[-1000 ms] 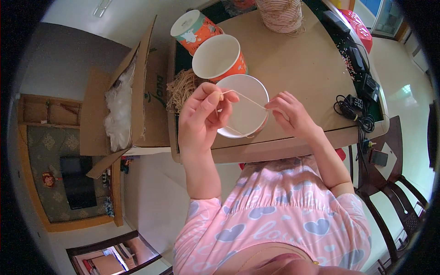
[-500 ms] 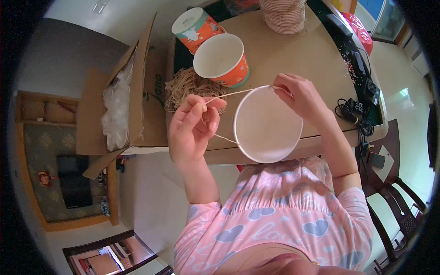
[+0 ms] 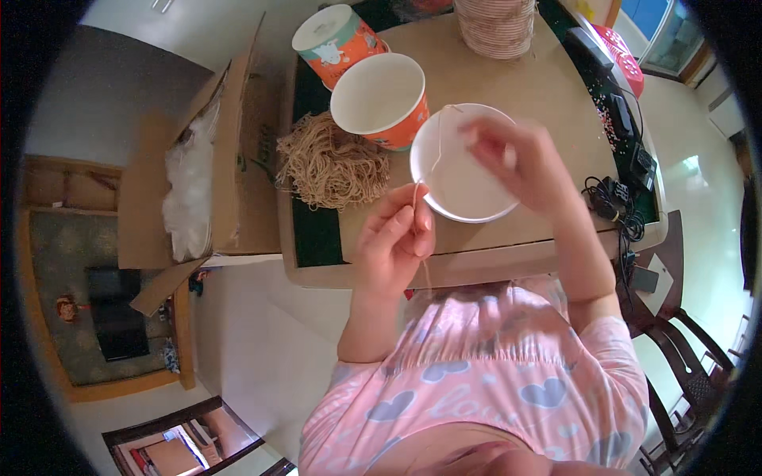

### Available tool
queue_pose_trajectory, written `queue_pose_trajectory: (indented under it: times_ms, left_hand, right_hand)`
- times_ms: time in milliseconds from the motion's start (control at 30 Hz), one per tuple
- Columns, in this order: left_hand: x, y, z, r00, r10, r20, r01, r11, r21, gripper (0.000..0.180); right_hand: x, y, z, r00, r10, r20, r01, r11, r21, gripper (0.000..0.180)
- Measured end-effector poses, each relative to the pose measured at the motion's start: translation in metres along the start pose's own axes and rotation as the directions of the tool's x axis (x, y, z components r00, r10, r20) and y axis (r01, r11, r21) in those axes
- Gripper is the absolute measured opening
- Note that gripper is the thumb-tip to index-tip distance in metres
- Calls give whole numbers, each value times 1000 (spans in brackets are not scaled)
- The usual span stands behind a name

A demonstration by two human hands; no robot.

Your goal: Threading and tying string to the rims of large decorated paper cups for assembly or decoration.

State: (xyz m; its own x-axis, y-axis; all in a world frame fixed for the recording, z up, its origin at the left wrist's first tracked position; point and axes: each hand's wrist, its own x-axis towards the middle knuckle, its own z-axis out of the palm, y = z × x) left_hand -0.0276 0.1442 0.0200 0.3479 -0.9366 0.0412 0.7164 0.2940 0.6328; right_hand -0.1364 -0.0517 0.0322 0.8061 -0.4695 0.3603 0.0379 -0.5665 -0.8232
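Observation:
My left hand (image 3: 397, 242) is closed in a pinch on a thin pale string (image 3: 440, 141). From its fingers the string rises across the mouth of a white paper bucket (image 3: 464, 194) to the far rim, and a loose end hangs below the hand. The bucket stands on the table near its front edge, mouth facing me. My right hand (image 3: 520, 163) hovers over the bucket's right side, its fingers smeared by motion, so I cannot tell whether they hold anything. Left of the bucket lies a tangled heap of beige string (image 3: 333, 166).
An orange patterned paper bucket (image 3: 377, 95) stands behind the string heap, with more stacked buckets (image 3: 337, 44) beyond. A big string spool (image 3: 496, 28) is at the back. Black adapters and cables (image 3: 623, 206) lie along the right edge. An open cardboard box (image 3: 262, 143) stands left.
The bucket has gone from the table's front edge further onto it. My left hand has moved right, close to the bucket, and the taut string has slackened. My right hand has left the rim.

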Motion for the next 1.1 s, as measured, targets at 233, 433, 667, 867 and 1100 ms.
queue_pose_trajectory:
  times_ms: [233, 433, 667, 867, 1100]
  left_hand:
    - [-5, -27, 15, 993, 107, 44, -112, 986, 124, 25]
    - [-34, -44, -23, 984, 100, -147, 8, 801, 599, 25]
    - [-41, -64, -31, 926, 52, -374, 216, 740, 637, 20]
    - [-38, -53, -16, 944, 79, -320, 162, 734, 660, 8]
    - [-30, -65, -3, 980, -34, -198, 89, 957, 277, 18]
  right_hand:
    - [-99, -13, 40, 841, 246, 481, -450, 812, 372, 18]
    - [-138, 36, 32, 854, 486, 186, -481, 601, 638, 22]
    - [-128, 43, 32, 846, 522, -111, -35, 262, 965, 19]
    - [-138, 27, 24, 930, 334, -150, -137, 698, 703, 17]
    - [-147, 26, 49, 878, 225, 423, -434, 749, 501, 31]
